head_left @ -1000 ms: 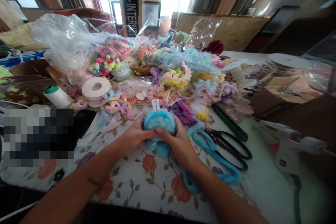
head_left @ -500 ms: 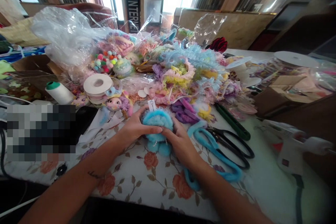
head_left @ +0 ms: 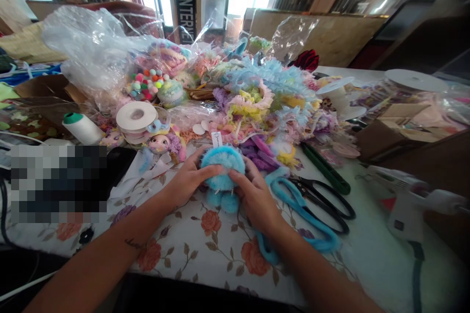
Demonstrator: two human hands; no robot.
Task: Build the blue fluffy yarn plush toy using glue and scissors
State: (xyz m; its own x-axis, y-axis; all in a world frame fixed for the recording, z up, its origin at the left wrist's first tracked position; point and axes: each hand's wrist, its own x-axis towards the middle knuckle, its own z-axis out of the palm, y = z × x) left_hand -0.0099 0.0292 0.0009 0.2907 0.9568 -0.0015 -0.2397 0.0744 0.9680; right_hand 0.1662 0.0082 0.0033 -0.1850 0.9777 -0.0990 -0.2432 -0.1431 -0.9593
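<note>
A fluffy blue plush toy (head_left: 222, 183) with a white tag (head_left: 216, 139) at its top is held upright just above the floral cloth. My left hand (head_left: 193, 176) wraps round its left side, thumb pressed on the front. From the other side my right hand (head_left: 253, 190) grips it, its thumb near the other thumb. The fingers behind the toy are partly hidden. A blue fuzzy strip (head_left: 293, 200) lies in loops beside my right hand, partly under the right forearm, next to black-handled scissors (head_left: 323, 200).
Ruffles, pompoms and plastic wrap (head_left: 91, 49) are heaped across the back. A ribbon spool (head_left: 136, 116) and thread cone (head_left: 82, 128) stand left. A green cutter (head_left: 325, 168), glue gun (head_left: 404, 195) and cardboard box (head_left: 385, 132) are on the right.
The toy has tipped slightly and shifted a little to the right with both hands. Both thumbs have moved up its front, and more of its body shows.
</note>
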